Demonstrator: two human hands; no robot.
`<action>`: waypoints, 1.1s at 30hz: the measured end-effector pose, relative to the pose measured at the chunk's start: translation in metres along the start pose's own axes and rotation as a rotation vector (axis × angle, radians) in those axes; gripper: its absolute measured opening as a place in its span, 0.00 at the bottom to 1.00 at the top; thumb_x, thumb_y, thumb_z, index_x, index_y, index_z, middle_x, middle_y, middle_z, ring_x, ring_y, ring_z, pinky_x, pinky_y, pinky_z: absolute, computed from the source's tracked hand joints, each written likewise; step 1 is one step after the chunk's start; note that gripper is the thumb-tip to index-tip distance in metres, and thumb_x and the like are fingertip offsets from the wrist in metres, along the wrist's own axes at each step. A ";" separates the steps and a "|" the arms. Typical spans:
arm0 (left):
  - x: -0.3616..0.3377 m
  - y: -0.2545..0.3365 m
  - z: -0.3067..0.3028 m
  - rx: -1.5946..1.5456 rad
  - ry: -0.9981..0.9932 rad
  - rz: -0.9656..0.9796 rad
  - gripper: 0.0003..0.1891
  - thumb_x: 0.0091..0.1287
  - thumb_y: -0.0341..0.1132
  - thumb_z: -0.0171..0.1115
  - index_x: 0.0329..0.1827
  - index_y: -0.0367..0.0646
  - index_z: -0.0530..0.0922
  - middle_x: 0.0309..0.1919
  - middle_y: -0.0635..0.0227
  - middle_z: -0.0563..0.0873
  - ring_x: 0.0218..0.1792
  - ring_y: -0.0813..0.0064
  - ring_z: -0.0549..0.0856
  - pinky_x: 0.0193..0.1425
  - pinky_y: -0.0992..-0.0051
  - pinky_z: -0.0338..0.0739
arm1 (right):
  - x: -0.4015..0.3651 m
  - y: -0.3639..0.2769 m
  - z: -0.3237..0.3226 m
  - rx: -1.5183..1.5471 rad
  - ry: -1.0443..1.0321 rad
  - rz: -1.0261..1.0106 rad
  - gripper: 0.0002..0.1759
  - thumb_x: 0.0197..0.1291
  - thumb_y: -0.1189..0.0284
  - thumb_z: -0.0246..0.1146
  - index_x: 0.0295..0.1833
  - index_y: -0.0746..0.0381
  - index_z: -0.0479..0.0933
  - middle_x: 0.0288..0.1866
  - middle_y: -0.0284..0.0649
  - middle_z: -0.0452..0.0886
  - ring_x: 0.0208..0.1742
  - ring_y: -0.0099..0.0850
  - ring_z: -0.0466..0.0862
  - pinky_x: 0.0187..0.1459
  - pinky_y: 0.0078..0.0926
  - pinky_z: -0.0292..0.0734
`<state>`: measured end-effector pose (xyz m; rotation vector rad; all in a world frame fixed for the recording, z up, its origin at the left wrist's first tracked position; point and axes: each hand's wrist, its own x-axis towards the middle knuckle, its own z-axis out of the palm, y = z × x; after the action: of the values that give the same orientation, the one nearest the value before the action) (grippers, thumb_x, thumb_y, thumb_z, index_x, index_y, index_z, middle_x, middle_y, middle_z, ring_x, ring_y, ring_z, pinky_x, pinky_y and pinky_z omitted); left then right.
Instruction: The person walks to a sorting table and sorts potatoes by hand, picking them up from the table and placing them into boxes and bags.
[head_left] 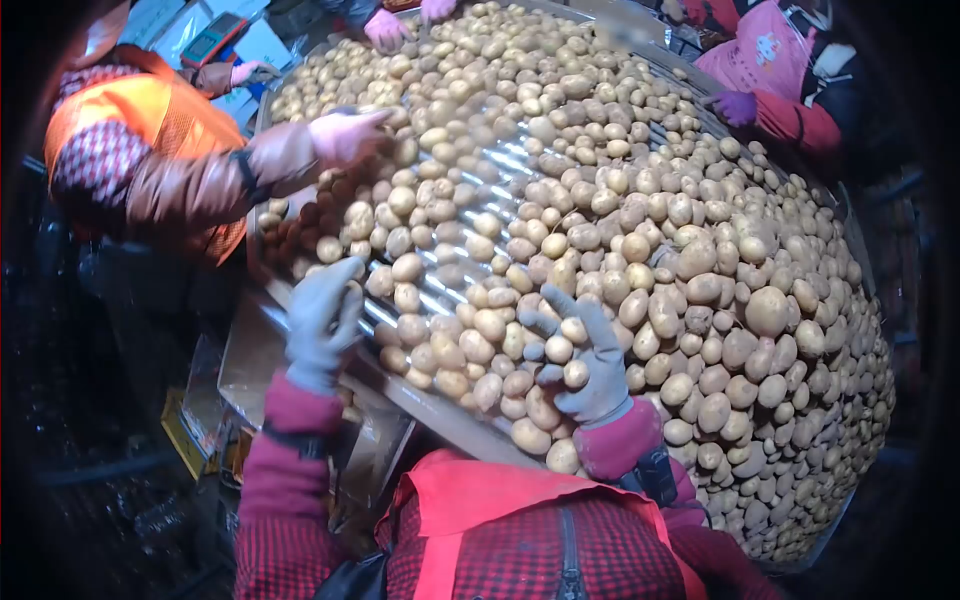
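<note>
Potatoes (735,350) lie heaped across a sorting table with shiny metal rollers (440,292). My left hand (322,325), in a grey glove, is above the table's near edge at the left, close to a few potatoes on the rollers. Its fingers are curled, and whatever may be inside them is hidden. My right hand (598,375), gloved the same way, is low over the heap. Several small potatoes (575,373) sit between its bent fingers and palm, while one finger points out to the left.
A co-worker in an orange vest (160,100) reaches in from the left with a pink glove (350,135). Other gloved hands show at the top, one in a purple glove (738,107). The table's metal rim (430,405) runs before me. A handheld device (213,40) lies upper left.
</note>
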<state>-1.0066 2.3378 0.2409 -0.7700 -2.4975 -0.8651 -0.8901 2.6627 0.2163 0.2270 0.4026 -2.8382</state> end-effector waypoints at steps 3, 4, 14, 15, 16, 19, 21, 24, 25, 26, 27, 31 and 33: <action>0.086 -0.007 0.074 0.063 -0.184 0.160 0.22 0.64 0.31 0.67 0.63 0.50 0.83 0.48 0.60 0.88 0.49 0.57 0.85 0.53 0.60 0.77 | 0.003 -0.004 -0.015 0.253 -0.033 0.105 0.36 0.80 0.46 0.44 0.80 0.60 0.62 0.71 0.56 0.74 0.58 0.47 0.86 0.52 0.50 0.90; 0.110 -0.014 0.101 0.102 -0.171 0.229 0.21 0.65 0.33 0.67 0.63 0.51 0.83 0.46 0.60 0.88 0.48 0.56 0.85 0.52 0.59 0.78 | 0.001 -0.006 -0.009 0.005 0.061 0.082 0.35 0.80 0.47 0.46 0.80 0.59 0.63 0.71 0.56 0.75 0.57 0.46 0.86 0.51 0.47 0.90; 0.197 -0.058 0.169 0.417 -0.843 0.051 0.14 0.68 0.41 0.62 0.52 0.53 0.88 0.46 0.55 0.90 0.49 0.52 0.90 0.54 0.55 0.83 | 0.007 -0.010 -0.010 0.110 -0.009 0.161 0.34 0.76 0.54 0.58 0.79 0.61 0.61 0.69 0.52 0.76 0.57 0.42 0.86 0.43 0.21 0.85; 0.193 -0.061 0.166 0.417 -0.831 0.056 0.13 0.68 0.41 0.63 0.52 0.54 0.88 0.46 0.56 0.90 0.49 0.52 0.89 0.54 0.55 0.83 | 0.007 -0.008 -0.012 0.084 -0.015 0.161 0.34 0.76 0.54 0.58 0.79 0.61 0.61 0.68 0.52 0.76 0.57 0.42 0.86 0.43 0.22 0.85; 0.191 -0.063 0.165 0.414 -0.819 0.064 0.13 0.68 0.42 0.63 0.52 0.54 0.88 0.47 0.56 0.90 0.50 0.53 0.89 0.55 0.55 0.83 | 0.007 -0.007 -0.014 0.057 -0.020 0.157 0.34 0.76 0.53 0.57 0.79 0.61 0.61 0.68 0.52 0.76 0.57 0.42 0.86 0.43 0.22 0.85; 0.191 -0.061 0.183 0.470 -0.778 -0.068 0.11 0.68 0.42 0.64 0.51 0.56 0.87 0.47 0.58 0.90 0.52 0.53 0.89 0.57 0.55 0.82 | 0.007 -0.008 -0.015 0.078 -0.009 0.167 0.35 0.77 0.53 0.56 0.80 0.61 0.59 0.69 0.52 0.76 0.58 0.42 0.86 0.43 0.22 0.85; 0.182 -0.063 0.191 0.434 -0.676 -0.098 0.10 0.67 0.42 0.66 0.49 0.58 0.87 0.45 0.59 0.90 0.51 0.54 0.88 0.56 0.56 0.80 | 0.007 -0.010 -0.010 0.048 -0.022 0.159 0.35 0.78 0.54 0.55 0.80 0.62 0.59 0.69 0.52 0.76 0.59 0.42 0.86 0.42 0.21 0.84; 0.164 -0.079 0.191 0.241 -0.447 -0.073 0.09 0.64 0.41 0.69 0.47 0.58 0.87 0.39 0.61 0.89 0.46 0.54 0.86 0.52 0.56 0.79 | 0.008 -0.011 -0.006 0.037 -0.039 0.120 0.33 0.77 0.63 0.56 0.81 0.62 0.56 0.71 0.51 0.74 0.64 0.44 0.83 0.47 0.27 0.87; 0.158 -0.066 0.180 0.153 -0.355 -0.025 0.09 0.63 0.38 0.70 0.46 0.58 0.87 0.37 0.64 0.88 0.44 0.54 0.86 0.51 0.58 0.80 | 0.008 -0.012 -0.003 -0.012 -0.034 0.101 0.33 0.76 0.66 0.56 0.81 0.62 0.56 0.72 0.51 0.73 0.65 0.45 0.83 0.48 0.28 0.88; 0.157 -0.035 0.161 0.016 -0.364 -0.070 0.12 0.61 0.35 0.71 0.48 0.56 0.88 0.39 0.65 0.89 0.44 0.55 0.86 0.50 0.61 0.80 | 0.008 -0.011 0.000 -0.088 -0.024 0.052 0.34 0.75 0.69 0.57 0.82 0.62 0.55 0.72 0.51 0.73 0.65 0.45 0.82 0.50 0.30 0.88; 0.154 -0.012 0.141 -0.197 -0.411 -0.035 0.15 0.58 0.32 0.72 0.50 0.52 0.88 0.42 0.64 0.89 0.46 0.57 0.87 0.50 0.62 0.81 | 0.007 -0.010 0.002 -0.164 -0.009 0.004 0.36 0.74 0.71 0.58 0.83 0.61 0.54 0.73 0.50 0.72 0.66 0.46 0.82 0.51 0.32 0.89; 0.141 0.067 0.084 -0.534 -0.625 0.491 0.21 0.60 0.31 0.74 0.58 0.54 0.86 0.54 0.61 0.87 0.51 0.56 0.86 0.57 0.61 0.80 | 0.012 -0.008 0.013 -0.174 0.170 0.014 0.37 0.78 0.52 0.52 0.84 0.56 0.53 0.74 0.48 0.72 0.62 0.47 0.83 0.49 0.40 0.89; 0.141 0.090 0.072 -0.541 -0.896 0.535 0.16 0.66 0.39 0.71 0.56 0.53 0.87 0.60 0.57 0.84 0.52 0.51 0.86 0.55 0.59 0.79 | 0.010 -0.009 0.012 -0.179 0.178 0.003 0.39 0.78 0.45 0.47 0.85 0.54 0.53 0.73 0.45 0.73 0.60 0.45 0.84 0.48 0.40 0.89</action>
<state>-1.0742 2.4964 0.3002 -2.3033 -2.4543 -1.1605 -0.9031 2.6648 0.2282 0.4444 0.6889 -2.7668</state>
